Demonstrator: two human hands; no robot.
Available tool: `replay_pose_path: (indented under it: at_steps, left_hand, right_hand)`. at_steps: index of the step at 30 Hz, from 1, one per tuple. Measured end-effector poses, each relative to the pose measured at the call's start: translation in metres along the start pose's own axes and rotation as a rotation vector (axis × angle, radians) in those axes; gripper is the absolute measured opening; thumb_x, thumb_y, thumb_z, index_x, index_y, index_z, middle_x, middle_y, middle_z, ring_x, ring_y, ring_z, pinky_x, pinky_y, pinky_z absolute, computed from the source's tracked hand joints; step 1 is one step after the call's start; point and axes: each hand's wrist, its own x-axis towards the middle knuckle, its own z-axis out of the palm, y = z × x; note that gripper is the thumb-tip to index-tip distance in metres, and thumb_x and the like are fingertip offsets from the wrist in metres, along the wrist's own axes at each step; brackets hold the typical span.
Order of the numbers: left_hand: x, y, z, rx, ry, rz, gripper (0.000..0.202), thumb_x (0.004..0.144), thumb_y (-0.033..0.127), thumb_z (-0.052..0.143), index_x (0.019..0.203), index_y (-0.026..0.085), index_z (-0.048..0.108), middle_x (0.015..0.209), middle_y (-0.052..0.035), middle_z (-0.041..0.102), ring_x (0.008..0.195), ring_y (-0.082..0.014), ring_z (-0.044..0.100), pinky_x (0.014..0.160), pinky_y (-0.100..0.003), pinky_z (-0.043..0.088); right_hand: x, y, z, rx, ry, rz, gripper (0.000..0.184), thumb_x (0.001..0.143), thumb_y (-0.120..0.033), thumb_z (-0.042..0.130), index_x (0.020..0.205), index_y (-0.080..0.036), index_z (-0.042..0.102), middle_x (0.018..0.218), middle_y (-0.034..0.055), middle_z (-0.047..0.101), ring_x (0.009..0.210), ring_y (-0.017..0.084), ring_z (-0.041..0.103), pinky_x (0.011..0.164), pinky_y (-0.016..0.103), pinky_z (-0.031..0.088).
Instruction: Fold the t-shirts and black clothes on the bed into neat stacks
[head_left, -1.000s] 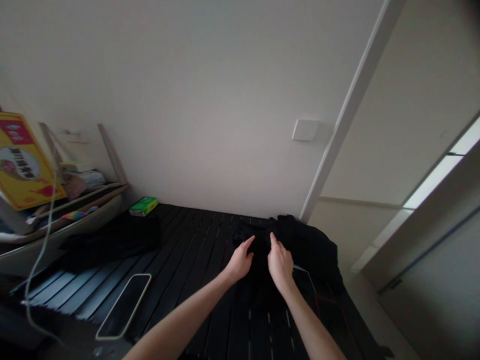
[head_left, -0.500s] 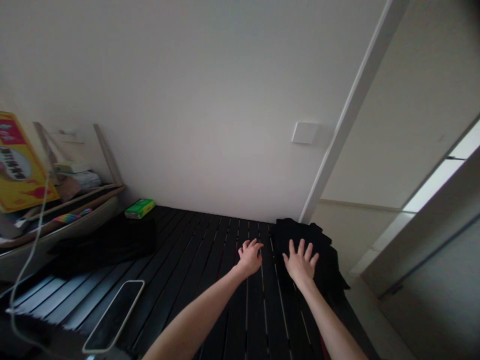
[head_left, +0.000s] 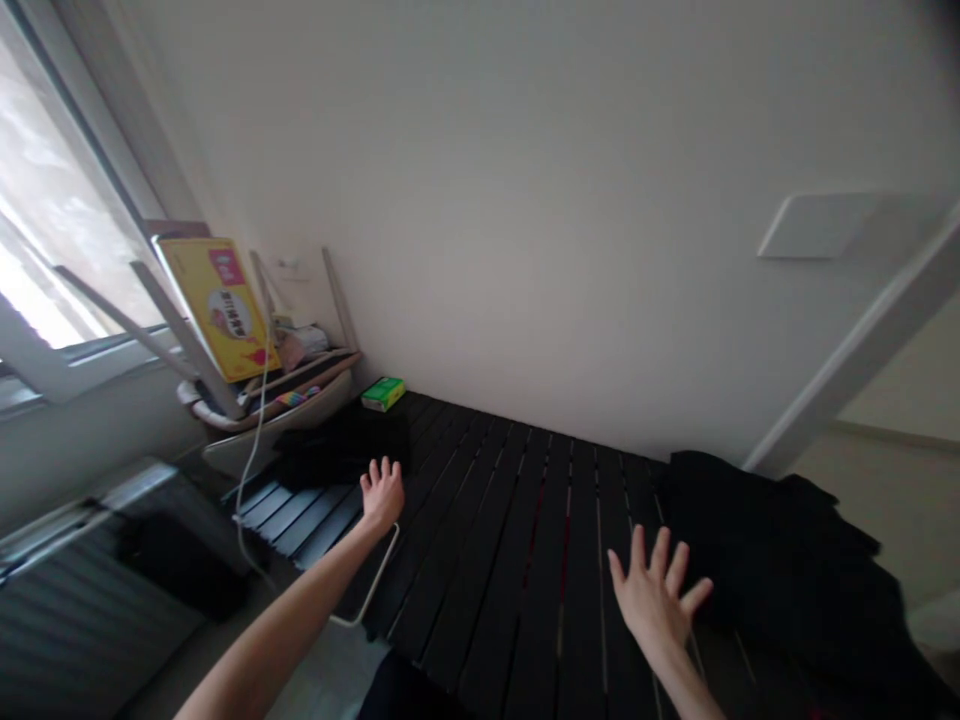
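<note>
My left hand reaches out over the left side of a black slatted table, fingers spread and holding nothing. Beneath its wrist lies a phone with a pale rim, mostly covered by my forearm. Just beyond that hand is a dark cloth. My right hand is over the table's right half, fingers apart and empty. Nearest to it, on the right, lies a heap of black cloth; whether the fingers touch the slats, I cannot tell.
A green and yellow pack lies at the back left by the wall. Beyond it, an upturned stool bears a yellow box. A white cable hangs down there. A grey suitcase stands at lower left, below a window.
The view has swung left, bringing the window and suitcase in. My left hand has moved left, from mid-table to over the phone. My hands are farther apart; both stay empty.
</note>
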Motion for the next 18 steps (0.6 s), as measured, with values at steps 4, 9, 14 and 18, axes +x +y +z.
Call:
replay_pose_path:
  at_steps: [4, 9, 14, 18]
  left_hand:
    - [0.022, -0.06, 0.003, -0.002, -0.08, 0.031, 0.054, 0.083, 0.013, 0.044, 0.136, 0.02, 0.044, 0.155, -0.0114, 0.026, 0.143, -0.0346, 0.008, 0.108, -0.058, 0.015]
    - [0.035, -0.071, 0.007, -0.066, -0.124, 0.086, 0.046, 0.082, 0.014, 0.049, 0.127, 0.027, 0.051, 0.15, -0.0065, 0.036, 0.143, -0.0298, 0.014, 0.11, -0.054, 0.015]
    - [0.038, -0.054, 0.003, -0.188, -0.116, 0.056, 0.034, 0.088, 0.008, 0.038, 0.112, 0.019, 0.059, 0.13, -0.0141, 0.054, 0.136, -0.0281, 0.03, 0.109, -0.05, 0.015]
    - [0.033, -0.028, -0.011, -0.338, -0.115, 0.011, 0.024, 0.092, 0.018, 0.042, 0.108, 0.016, 0.059, 0.118, -0.0137, 0.059, 0.12, -0.0276, 0.046, 0.106, -0.051, 0.021]
  right_hand:
    - [-0.025, -0.049, -0.007, 0.065, 0.024, -0.16, 0.056, 0.094, -0.039, 0.025, 0.146, -0.019, 0.034, 0.154, 0.0161, 0.025, 0.142, 0.038, 0.013, 0.104, 0.07, 0.013]
    - [-0.028, -0.06, 0.001, 0.08, 0.039, -0.219, 0.055, 0.094, -0.038, 0.025, 0.141, -0.016, 0.044, 0.154, 0.0136, 0.025, 0.143, 0.034, 0.013, 0.109, 0.064, 0.011]
    - [-0.029, -0.054, 0.009, 0.036, 0.05, -0.218, 0.057, 0.094, -0.038, 0.022, 0.131, -0.012, 0.056, 0.151, 0.0164, 0.031, 0.142, 0.035, 0.017, 0.109, 0.063, 0.013]
    - [-0.031, -0.054, 0.012, -0.012, 0.063, -0.241, 0.055, 0.094, -0.037, 0.023, 0.125, -0.011, 0.061, 0.147, 0.0183, 0.038, 0.139, 0.036, 0.024, 0.107, 0.062, 0.018]
